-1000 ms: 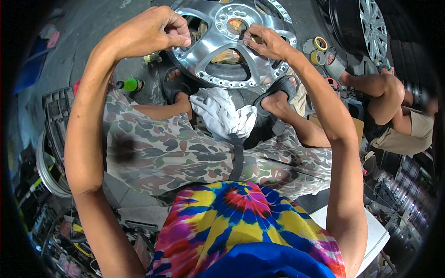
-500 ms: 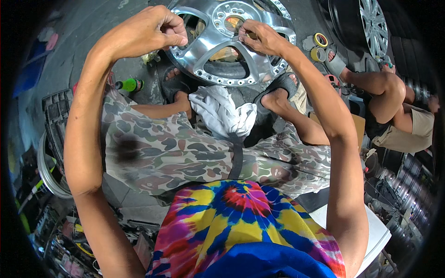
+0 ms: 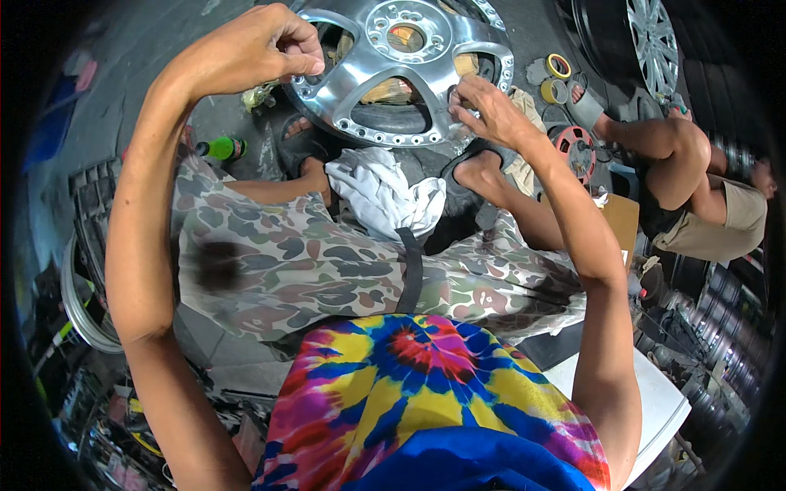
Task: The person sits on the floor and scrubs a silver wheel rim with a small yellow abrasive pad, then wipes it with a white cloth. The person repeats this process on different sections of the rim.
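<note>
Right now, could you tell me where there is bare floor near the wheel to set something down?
The open grey floor left of the left hand, above the green bottle, is bare. Right of the alloy wheel, tape rolls and a seated person crowd the floor. Below the wheel, a white cloth fills the lap.

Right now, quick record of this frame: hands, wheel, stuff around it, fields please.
left hand: fingers curled on the wheel's left rim edge
right hand: fingers pinched at the lower right rim
alloy wheel: silver, spoked, propped at the person's feet
white cloth: bunched below the wheel
green bottle: lying on the floor, left
tape rolls: right of the wheel
second person: seated at right
</note>
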`<state>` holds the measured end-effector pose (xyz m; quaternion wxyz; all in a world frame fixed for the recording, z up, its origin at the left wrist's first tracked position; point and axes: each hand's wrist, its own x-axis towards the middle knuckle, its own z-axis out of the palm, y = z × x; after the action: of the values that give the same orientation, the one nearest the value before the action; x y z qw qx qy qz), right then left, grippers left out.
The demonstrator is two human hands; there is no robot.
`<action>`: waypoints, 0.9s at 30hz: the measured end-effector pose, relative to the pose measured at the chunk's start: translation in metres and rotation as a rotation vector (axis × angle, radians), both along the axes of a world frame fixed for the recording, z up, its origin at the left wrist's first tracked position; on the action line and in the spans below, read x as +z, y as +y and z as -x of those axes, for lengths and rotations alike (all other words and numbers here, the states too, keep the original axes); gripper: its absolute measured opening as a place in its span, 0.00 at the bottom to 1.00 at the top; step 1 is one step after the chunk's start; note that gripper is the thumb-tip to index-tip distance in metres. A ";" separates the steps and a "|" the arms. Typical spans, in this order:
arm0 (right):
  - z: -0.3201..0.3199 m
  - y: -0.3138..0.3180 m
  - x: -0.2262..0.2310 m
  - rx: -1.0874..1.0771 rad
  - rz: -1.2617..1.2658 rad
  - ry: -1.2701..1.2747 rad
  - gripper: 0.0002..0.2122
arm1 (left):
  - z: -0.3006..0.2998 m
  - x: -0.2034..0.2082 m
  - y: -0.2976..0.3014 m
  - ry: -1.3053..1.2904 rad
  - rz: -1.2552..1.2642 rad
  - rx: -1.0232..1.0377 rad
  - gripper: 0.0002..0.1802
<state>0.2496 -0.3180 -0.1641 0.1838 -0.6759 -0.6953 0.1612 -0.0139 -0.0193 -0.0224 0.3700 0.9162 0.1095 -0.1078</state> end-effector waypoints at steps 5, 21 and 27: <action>0.011 0.007 -0.004 -0.133 -0.087 -0.041 0.09 | -0.003 0.002 -0.004 -0.039 -0.027 -0.026 0.14; 0.070 -0.064 -0.065 -0.614 -0.171 0.163 0.10 | -0.012 0.004 -0.006 -0.080 -0.030 -0.088 0.14; 0.101 -0.070 -0.073 -0.742 -0.105 0.238 0.10 | -0.016 0.004 -0.010 -0.063 -0.044 -0.073 0.14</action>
<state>0.1486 -0.3880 -0.2374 0.3431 -0.8477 -0.3848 0.1251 0.0020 -0.0296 -0.0185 0.3490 0.9304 0.0668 -0.0900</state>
